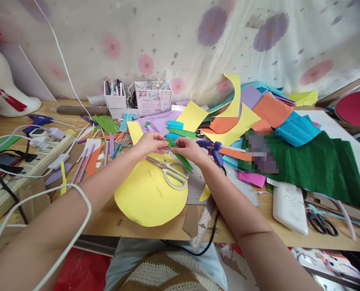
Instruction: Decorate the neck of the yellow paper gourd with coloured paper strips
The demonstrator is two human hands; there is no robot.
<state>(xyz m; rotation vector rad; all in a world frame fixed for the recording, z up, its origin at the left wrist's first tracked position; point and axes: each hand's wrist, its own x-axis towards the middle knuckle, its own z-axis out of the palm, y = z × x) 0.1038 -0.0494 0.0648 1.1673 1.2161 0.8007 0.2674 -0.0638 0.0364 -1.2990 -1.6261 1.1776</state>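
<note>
Both hands meet over a yellow paper circle (146, 194) on the wooden table. My left hand (151, 143) pinches the upper end of a narrow green strip (180, 155). My right hand (188, 149) holds the same green strip, which slants down to the right below its fingers. White-handled scissors (172, 171) lie on the yellow circle just under the hands. A blue glue gun (213, 149) rests right behind my right wrist.
Coloured paper sheets (243, 117) and dark green felt (319, 165) pile up at the right. A power strip (22, 161) with white cables lies at the left. Pen boxes (152, 97) stand at the back. A white box (290, 206), black scissors (322, 222) and a ruler (204, 222) lie near the front edge.
</note>
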